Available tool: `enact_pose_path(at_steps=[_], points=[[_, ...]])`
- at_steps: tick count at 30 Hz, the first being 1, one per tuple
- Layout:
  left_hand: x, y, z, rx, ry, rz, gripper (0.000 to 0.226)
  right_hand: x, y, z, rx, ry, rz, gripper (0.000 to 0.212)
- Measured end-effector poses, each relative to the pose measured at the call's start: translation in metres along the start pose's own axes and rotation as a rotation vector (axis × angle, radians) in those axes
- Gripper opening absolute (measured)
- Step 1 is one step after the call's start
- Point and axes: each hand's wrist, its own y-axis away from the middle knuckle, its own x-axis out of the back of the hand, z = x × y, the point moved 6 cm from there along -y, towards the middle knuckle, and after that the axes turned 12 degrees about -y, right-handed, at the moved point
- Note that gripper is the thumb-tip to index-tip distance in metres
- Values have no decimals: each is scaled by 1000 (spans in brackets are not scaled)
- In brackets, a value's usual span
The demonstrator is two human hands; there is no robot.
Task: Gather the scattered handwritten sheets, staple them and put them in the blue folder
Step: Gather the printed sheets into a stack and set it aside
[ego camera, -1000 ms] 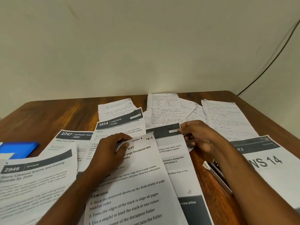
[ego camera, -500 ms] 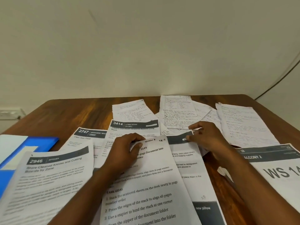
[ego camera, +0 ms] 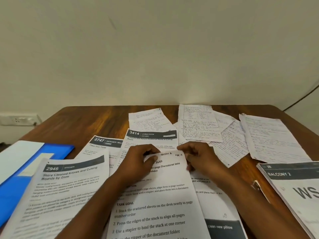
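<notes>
A: Where are your hands rn?

B: Both on the printed task sheet (ego camera: 155, 195) in front of me. Left hand (ego camera: 138, 163) has its fingers curled over the top edge w/ the thumb on the page, so that grip is closed on the sheet. Right hand (ego camera: 198, 157) sits at the top right corner, fingers bent at the edge; looks like a pinch, but I can't tell for sure from here.

A: Why hold that one? It's not handwritten.

B: My guess: it lies on top of other printouts and is in the way, so I'm holding it by the top to shift it.

A: And the handwritten sheets?

B: Fanned out at the far side of the surface (ego camera: 96, 121): one small sheet (ego camera: 148, 120) behind the "3414" printout (ego camera: 151, 138), a lined page (ego camera: 198, 123) overlapping others, one big page (ego camera: 269, 137) off to the right. None gathered yet.

A: Folder?

B: Blue folder (ego camera: 57, 150) is at the left, partly under the "2946" printout (ego camera: 69, 183). Stapler: can't make it out w/ any certainty.
</notes>
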Motion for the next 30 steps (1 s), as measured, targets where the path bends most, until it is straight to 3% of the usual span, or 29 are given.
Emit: enact_pose_path(at_steps=[7, 16, 21, 24, 30], points=[[3, 0, -1, 33, 20, -42, 17, -7, 4, 4, -162, -317, -78, 24], [4, 0, 2, 17, 32, -30, 15, -17, 7, 5, -165, -229, -115, 13], [5, 2, 7, -2, 56, -7, 13, -4, 9, 0, -111, -237, 30, 11], [7, 2, 10, -4, 57, 11, 13, 4, 5, -2, -63, -194, 90, 18], [7, 5, 9, 16, 85, -24, 16, 32, -9, 0, -73, 130, 60, 54]])
